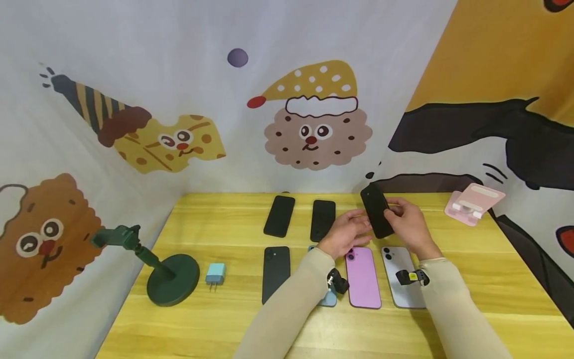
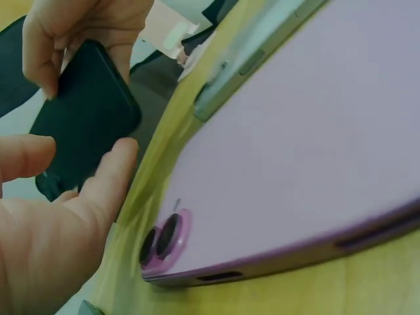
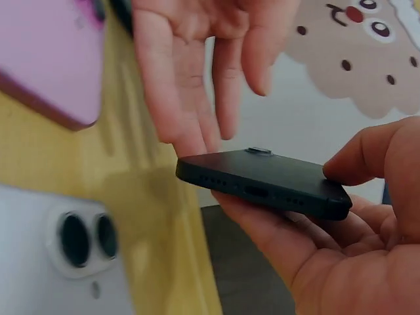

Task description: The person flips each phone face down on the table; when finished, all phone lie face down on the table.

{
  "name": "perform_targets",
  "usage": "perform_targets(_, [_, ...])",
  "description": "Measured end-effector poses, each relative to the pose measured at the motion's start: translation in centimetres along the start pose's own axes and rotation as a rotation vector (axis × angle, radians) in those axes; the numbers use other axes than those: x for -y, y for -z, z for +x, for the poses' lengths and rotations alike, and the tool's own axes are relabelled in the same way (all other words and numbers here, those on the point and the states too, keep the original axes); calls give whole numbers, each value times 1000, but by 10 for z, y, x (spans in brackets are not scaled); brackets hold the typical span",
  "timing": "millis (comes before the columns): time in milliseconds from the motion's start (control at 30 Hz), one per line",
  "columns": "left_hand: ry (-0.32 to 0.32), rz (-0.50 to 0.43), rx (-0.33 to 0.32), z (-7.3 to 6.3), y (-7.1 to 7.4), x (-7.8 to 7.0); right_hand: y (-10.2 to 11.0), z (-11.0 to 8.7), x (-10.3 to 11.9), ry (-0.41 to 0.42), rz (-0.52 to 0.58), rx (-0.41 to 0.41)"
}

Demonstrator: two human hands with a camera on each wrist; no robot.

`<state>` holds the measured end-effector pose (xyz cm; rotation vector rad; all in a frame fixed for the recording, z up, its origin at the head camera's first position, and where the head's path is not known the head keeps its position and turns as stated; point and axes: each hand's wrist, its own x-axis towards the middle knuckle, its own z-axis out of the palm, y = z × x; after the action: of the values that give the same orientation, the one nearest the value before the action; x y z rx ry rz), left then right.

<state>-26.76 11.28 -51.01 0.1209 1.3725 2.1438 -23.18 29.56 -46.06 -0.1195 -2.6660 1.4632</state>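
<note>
My right hand (image 1: 410, 224) holds a black phone (image 1: 375, 207) tilted up over the back of the table, thumb on one face and fingers beneath. In the right wrist view the phone's bottom edge (image 3: 256, 190) with its charging port faces the camera. My left hand (image 1: 347, 232) reaches to the other side of that phone with its fingers extended, fingertips right at its edge. Below the hands lie a pink phone (image 1: 363, 279) and a white phone (image 1: 401, 279), camera sides up. A light blue phone (image 1: 329, 299) is mostly hidden under my left forearm.
Two black phones (image 1: 279, 216) (image 1: 323, 219) lie in the back row, and a dark phone (image 1: 275, 271) in front of them. On the left stand a green phone stand (image 1: 172, 279) and a blue charger plug (image 1: 215, 273). A pink folding stand (image 1: 473, 204) sits at the back right.
</note>
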Motion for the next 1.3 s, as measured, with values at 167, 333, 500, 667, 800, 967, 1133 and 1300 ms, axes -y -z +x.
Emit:
perform_targets(167, [-20,-24,9,-1,0,-3,5,-5,11,14,28,-33])
perform_targets(333, [-41,-31,49,-3,0,-7,6,-8,17,29,100,-18])
perform_targets(500, [-44,-32,35,-4,-1,-12,8,-8,15,8,81,-26])
perform_targets(667, [-40,5,5,-2,-1,-15,11,-4,5,-15,-10,-33])
perform_targets(800, [-25,36,-48,-1,2,-14,10,1,-7,-35,-99,2])
perform_targets(967, [-21,100,-75,1,4,-13,6,8,-20,-51,-135,46])
perform_targets(1133, [-31,145,-74,1,5,-12,4,13,-29,-94,-84,94])
perform_targets(1300, [-13,181,-93,2,10,-9,2,16,-35,-149,-58,133])
